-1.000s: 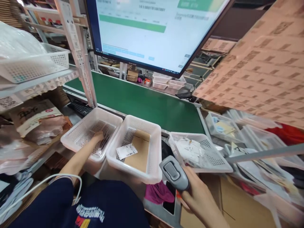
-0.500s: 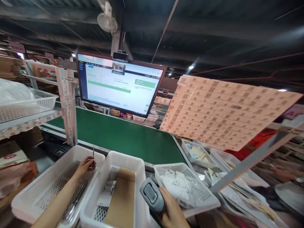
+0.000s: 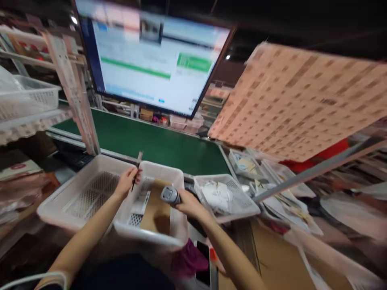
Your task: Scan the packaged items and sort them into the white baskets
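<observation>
Evidently the left hand (image 3: pixel 125 184) holds a slender item (image 3: pixel 140 157) in a narrow fingertip pinch, above the side where the left basket (image 3: pixel 50 209) and the middle basket (image 3: pixel 151 237) sit side by side. Gripping it partway along probably leaves both ends exposed, so its surface can be seen; motion blur hides what it is. Its long axis stands steep, the pale upper end leaning slightly right toward the green belt (image 3: pixel 157 147), the dark lower end pointing down and a little left.

The right hand (image 3: pixel 190 204) is wrapped around a grey scanner (image 3: pixel 169 195), whose head points left, toward the left hand; that sideways hold seems meant to keep both within easy reach of each other. Below the scanner, brown cardboard (image 3: pixel 155 203) lies lengthwise in the middle basket beside a white slip (image 3: pixel 140 204), perhaps kept together as one set
</observation>
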A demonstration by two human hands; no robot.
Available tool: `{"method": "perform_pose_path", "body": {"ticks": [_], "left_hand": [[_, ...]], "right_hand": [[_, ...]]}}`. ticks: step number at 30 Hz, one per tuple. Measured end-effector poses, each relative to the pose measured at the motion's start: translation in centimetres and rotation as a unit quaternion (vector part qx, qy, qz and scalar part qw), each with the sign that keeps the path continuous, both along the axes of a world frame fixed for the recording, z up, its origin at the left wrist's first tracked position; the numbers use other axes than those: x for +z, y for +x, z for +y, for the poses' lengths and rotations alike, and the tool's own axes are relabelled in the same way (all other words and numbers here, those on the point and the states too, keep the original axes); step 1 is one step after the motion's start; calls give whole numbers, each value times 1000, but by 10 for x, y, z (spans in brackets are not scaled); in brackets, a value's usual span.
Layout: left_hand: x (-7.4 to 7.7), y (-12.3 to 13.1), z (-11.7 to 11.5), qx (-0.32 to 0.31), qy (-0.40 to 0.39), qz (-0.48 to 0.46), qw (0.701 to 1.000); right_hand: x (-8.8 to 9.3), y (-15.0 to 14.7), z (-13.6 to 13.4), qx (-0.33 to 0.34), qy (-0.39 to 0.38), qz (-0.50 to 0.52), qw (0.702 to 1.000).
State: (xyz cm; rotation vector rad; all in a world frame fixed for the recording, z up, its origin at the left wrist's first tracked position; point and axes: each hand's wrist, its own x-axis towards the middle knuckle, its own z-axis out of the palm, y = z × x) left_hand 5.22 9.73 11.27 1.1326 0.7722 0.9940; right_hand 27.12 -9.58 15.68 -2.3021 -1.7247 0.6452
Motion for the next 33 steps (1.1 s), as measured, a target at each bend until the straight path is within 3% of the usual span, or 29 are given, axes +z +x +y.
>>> {"method": "perform_pose_path", "body": {"ticks": [6,16,19,23,27,33], "left_hand": [[2,-12,0,61,100,10,993],[-14,-10,-8,83,6,-48,995],[-20,-11,-8,99,-4,-37,994],[-24,-10,-4,106,-22,0,994],[-29,-4,-3,96,31,46,994],[-30,5,-15,69,69,58,994]], "right_hand": [[-19,1,41,54,-58,53,996],[-39,-34,99,90,-101,-1,991],[-34,-33,96,92,-77,-1,993],[-15,-33,73,65,30,-11,997],[1,-40,48,46,124,7,991],[-1,-37,29,34,239,69,968]]}}
